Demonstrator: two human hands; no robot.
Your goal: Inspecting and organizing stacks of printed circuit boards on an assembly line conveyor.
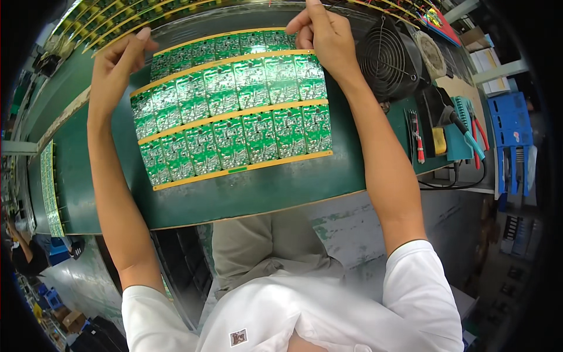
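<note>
A wide green circuit board panel (234, 117) with yellow edge strips and rows of soldered sections lies on the dark green bench. Behind it, partly covered by it, is a second similar panel (205, 51). My left hand (120, 64) is by the left end of the rear panel, thumb raised and fingers half curled, holding nothing that I can see. At that panel's right end is my right hand (328, 35), with one digit pointing up and the others bent toward the board's edge. Whether those fingertips touch the panel is unclear.
Several yellow-edged boards (117, 23) stand in rows at the far left. A black fan with a wire guard (384, 58) sits right of my right hand, with red-handled cutters (478, 138) beyond. Another board panel (50, 188) lies at the bench's left end. Blue bins (510, 120) stand far right.
</note>
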